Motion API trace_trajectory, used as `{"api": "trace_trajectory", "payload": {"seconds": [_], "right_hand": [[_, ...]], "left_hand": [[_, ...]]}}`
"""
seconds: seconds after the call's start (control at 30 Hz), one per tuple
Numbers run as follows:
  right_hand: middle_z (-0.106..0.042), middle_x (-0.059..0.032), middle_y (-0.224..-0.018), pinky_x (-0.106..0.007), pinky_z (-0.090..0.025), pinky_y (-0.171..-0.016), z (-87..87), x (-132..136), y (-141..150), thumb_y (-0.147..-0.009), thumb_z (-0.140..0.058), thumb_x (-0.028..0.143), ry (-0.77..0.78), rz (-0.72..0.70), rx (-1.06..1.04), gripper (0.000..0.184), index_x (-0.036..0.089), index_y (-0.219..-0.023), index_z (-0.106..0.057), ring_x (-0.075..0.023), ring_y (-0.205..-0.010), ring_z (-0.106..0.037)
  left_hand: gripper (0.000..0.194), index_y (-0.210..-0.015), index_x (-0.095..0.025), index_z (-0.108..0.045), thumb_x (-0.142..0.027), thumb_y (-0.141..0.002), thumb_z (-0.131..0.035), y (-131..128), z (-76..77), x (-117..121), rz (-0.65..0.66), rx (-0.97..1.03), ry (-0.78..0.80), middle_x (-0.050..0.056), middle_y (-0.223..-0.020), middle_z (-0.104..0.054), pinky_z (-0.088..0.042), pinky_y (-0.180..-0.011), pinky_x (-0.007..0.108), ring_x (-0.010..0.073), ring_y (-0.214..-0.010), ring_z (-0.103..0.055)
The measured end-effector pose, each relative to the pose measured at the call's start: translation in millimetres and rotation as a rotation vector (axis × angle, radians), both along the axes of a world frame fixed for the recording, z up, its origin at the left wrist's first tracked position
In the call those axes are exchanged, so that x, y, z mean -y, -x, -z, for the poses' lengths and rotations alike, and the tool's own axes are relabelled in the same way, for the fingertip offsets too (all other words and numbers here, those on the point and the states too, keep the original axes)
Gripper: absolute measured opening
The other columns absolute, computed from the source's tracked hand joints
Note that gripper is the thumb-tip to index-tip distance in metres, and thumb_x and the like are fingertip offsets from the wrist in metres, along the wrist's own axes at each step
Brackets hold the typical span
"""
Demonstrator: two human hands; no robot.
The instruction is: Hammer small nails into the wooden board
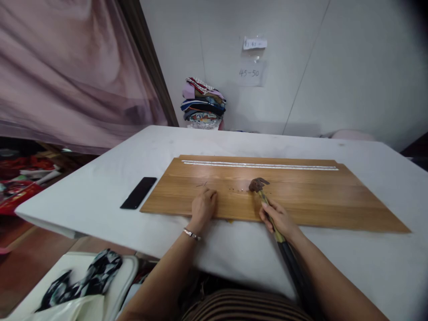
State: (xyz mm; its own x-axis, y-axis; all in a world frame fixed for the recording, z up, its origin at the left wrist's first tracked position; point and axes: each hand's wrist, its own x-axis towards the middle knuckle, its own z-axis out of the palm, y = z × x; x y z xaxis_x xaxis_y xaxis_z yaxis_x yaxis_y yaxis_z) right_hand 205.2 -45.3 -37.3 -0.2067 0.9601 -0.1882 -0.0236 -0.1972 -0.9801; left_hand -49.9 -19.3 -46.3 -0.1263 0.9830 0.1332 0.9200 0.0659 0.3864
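My right hand [277, 216] is wrapped round the handle of a claw hammer [257, 184], whose rusty head is over the middle of a wooden board [314, 191]. The handle's dark grip reaches back under my forearm. My left hand [203, 206], with a bracelet at the wrist, rests on the board's left part with its fingers curled together. What they hold, if anything, is hidden. Just beyond those fingers lie a few thin nails [202, 184]. A row of small dark spots or nail heads [238, 190] runs between my left hand and the hammer head.
Two white measuring strips [261, 166] lie along the board's far side. A black phone [138, 193] is left of the board on the white table [110, 171]. Folded clothes [203, 104] are stacked behind the table. A chair [129, 267] with patterned cloth stands at lower left.
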Motion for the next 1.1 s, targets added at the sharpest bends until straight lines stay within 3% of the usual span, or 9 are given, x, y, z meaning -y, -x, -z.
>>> {"api": "trace_trajectory", "payload": {"seconds": [0.17,0.3,0.4,0.47,0.57,0.63,0.8,1.1], "right_hand": [[-0.054,0.0065,-0.054,-0.018,-0.032,-0.03,-1.6,1.4,-0.3,-0.073,-0.062,0.07,0.008,0.0,0.015,0.051,0.02,-0.072,-0.051,-0.0035,-0.029,-0.037],[-0.054,0.0058,-0.053,-0.019,-0.031,-0.029,-1.1,2.4,-1.3,-0.072,-0.063,0.07,-0.002,-0.009,0.01,0.052,0.02,-0.07,-0.052,-0.0043,-0.029,-0.037],[-0.053,0.0053,-0.052,-0.02,-0.031,-0.03,0.4,2.8,-1.8,-0.073,-0.063,0.07,-0.003,-0.021,0.007,0.051,0.02,-0.069,-0.052,-0.0046,-0.029,-0.036],[-0.053,0.0053,-0.051,-0.02,-0.031,-0.03,0.3,2.8,-1.7,-0.073,-0.063,0.07,0.002,-0.025,0.01,0.05,0.02,-0.069,-0.052,-0.005,-0.03,-0.036],[-0.052,0.0055,-0.051,-0.02,-0.031,-0.03,-1.5,2.9,-0.7,-0.071,-0.064,0.07,0.009,-0.031,0.02,0.05,0.021,-0.07,-0.052,-0.0052,-0.03,-0.036],[-0.052,0.0056,-0.051,-0.02,-0.03,-0.03,-3.0,3.0,-0.1,-0.071,-0.064,0.07,0.006,-0.034,0.025,0.05,0.021,-0.07,-0.051,-0.0051,-0.03,-0.036],[-0.051,0.007,-0.05,-0.019,-0.031,-0.03,-6.0,3.1,0.3,-0.073,-0.062,0.067,-0.025,-0.016,0.0,0.047,0.022,-0.074,-0.05,-0.0056,-0.031,-0.036],[-0.055,0.0074,-0.052,-0.02,-0.03,-0.029,-6.2,-0.4,2.6,-0.07,-0.063,0.066,-0.02,-0.027,-0.02,0.047,0.022,-0.083,-0.051,-0.0059,-0.029,-0.036]], "left_hand": [[0.028,-0.101,-0.026,-0.072,-0.028,-0.097,-0.045,17.9,-9.3,-10.1,-0.056,-0.105,0.032,0.005,-0.106,-0.067,-0.046,-0.074,0.026,0.0178,-0.093,-0.064],[0.025,-0.104,-0.025,-0.071,-0.025,-0.095,-0.048,43.4,-9.6,-17.3,-0.05,-0.058,-0.093,0.005,-0.105,-0.067,-0.046,-0.072,0.026,0.0179,-0.093,-0.063],[0.024,-0.107,-0.024,-0.07,-0.024,-0.094,-0.049,50.9,-4.6,-9.7,-0.087,0.008,-0.214,0.006,-0.106,-0.067,-0.047,-0.073,0.026,0.0183,-0.093,-0.063],[0.023,-0.105,-0.024,-0.07,-0.023,-0.095,-0.05,46.3,1.3,3.5,-0.053,0.032,-0.245,0.005,-0.101,-0.067,-0.048,-0.073,0.026,0.0172,-0.089,-0.063],[0.019,-0.1,-0.025,-0.07,-0.025,-0.094,-0.052,30.1,11.3,27.5,0.185,0.033,-0.228,0.003,-0.098,-0.068,-0.048,-0.079,0.026,0.0156,-0.089,-0.062],[0.017,-0.094,-0.024,-0.07,-0.026,-0.094,-0.053,19.2,16.4,39.4,0.25,0.016,-0.232,0.003,-0.09,-0.067,-0.047,-0.078,0.027,0.0156,-0.085,-0.061],[0.021,-0.088,-0.022,-0.07,-0.029,-0.095,-0.052,6.6,20.1,42.3,0.192,0.03,-0.254,0.003,-0.084,-0.064,-0.044,-0.073,0.027,0.0155,-0.081,-0.059],[0.024,-0.085,-0.022,-0.069,-0.031,-0.096,-0.049,6.5,22.9,36.5,0.18,0.0,-0.271,0.003,-0.084,-0.064,-0.043,-0.074,0.027,0.0157,-0.081,-0.059]]}}
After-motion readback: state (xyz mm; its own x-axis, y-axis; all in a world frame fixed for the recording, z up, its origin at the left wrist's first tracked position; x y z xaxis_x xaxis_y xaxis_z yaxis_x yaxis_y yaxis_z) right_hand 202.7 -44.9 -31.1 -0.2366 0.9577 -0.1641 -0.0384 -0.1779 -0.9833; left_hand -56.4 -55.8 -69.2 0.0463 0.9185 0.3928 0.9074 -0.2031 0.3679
